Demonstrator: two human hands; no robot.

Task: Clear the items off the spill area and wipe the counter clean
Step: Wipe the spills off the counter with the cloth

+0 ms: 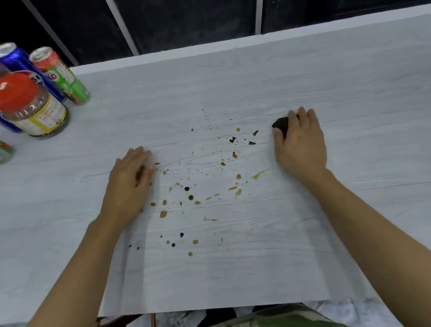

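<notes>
Left hand (pixel 130 177) flat on counter (pixel 368 160), fingers straight and together — right hand (pixel 300 141) fingers curled over small black lump (pixel 279 125), brown splatter (pixel 191 197) between them.

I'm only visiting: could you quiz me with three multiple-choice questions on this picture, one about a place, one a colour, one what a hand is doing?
1. Where is the small black wad? A beside the cans; B under the right hand; C amid the spill.
2. What colour are the spilled drops? A blue; B pink; C brown.
3. The left hand is: A flat on the white wood-grain counter; B gripping a can; C raised.
Answers: B, the right hand holds the wad; C, brown drops dot the counter; A, its fingers lie straight on it.
</notes>
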